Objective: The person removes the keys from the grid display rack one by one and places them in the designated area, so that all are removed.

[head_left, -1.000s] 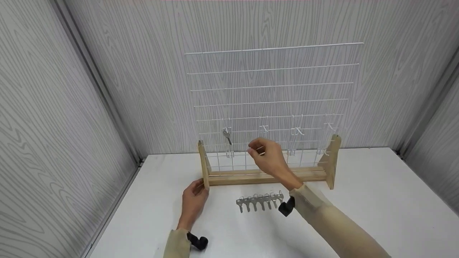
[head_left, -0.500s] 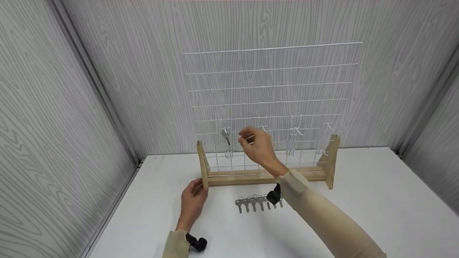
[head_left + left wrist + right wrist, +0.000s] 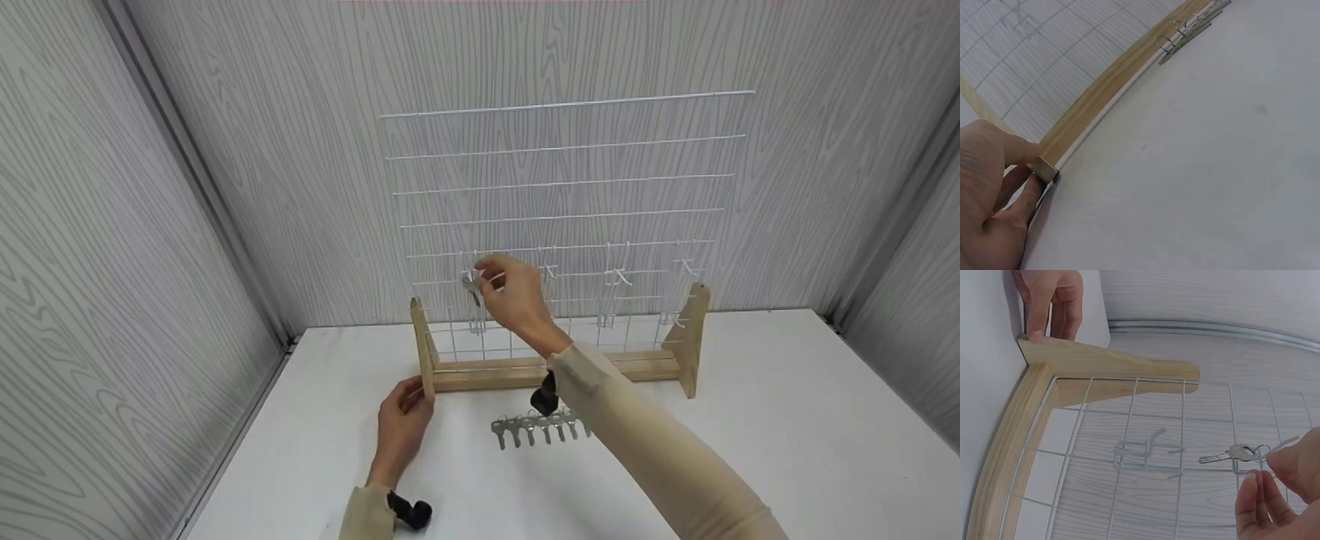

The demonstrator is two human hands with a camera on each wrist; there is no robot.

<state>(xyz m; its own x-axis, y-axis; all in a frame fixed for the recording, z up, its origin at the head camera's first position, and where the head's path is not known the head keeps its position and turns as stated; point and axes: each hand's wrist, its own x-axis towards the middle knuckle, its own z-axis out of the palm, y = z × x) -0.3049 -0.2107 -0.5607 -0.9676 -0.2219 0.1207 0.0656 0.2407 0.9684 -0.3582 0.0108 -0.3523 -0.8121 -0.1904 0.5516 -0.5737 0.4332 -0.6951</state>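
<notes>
My left hand (image 3: 405, 424) pinches the front end of the left wooden foot (image 3: 1043, 169) of a wire grid rack, fingers and thumb on either side. Toward the rack's left, a silver key (image 3: 1235, 454) hangs by its ring (image 3: 1262, 453) from a white wire hook (image 3: 1286, 442). Right beside that key is my right hand (image 3: 514, 292), fingers bent with a gap between the tips and nothing visibly held. In the right wrist view one fingertip is very close to the ring; whether they touch I cannot tell.
Several keys with rings (image 3: 531, 431) lie in a row on the white table (image 3: 787, 420) before the rack's wooden base bar (image 3: 487, 379); the right sleeve covers the row's right end. More white hooks (image 3: 619, 276) hang along the wire grid (image 3: 570, 180). Wood-patterned walls (image 3: 225, 112) enclose the table.
My right hand has moved left and slightly up along the grid, from between the hooks to beside the hanging key. The left hand stays on the wooden foot.
</notes>
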